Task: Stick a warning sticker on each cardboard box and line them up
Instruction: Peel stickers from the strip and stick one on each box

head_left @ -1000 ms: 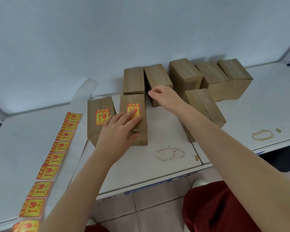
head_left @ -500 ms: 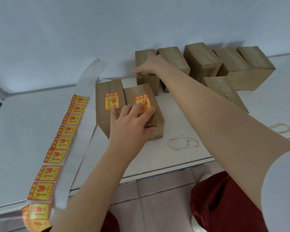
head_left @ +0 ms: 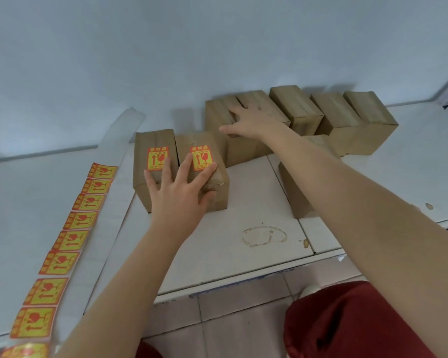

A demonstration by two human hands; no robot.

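Reaching right hand lies fingers spread on a plain box, gripping nothing; left hand presses flat on stickered boxes. Dragging may shove neighbouring boxes askew.

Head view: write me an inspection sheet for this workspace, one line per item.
Surface: white table, built of jointed panels.
Job's things: two stickered boxes side by side; six plain boxes, five in the back row, one nearer box; sticker strip at left.
Clutter: brown ring stain.
Hands: left hand rests flat across both stickered boxes; right hand lies open on the back row's leftmost boxes.
Cables: nothing seen.
Surroundings: pale wall, tiled floor.
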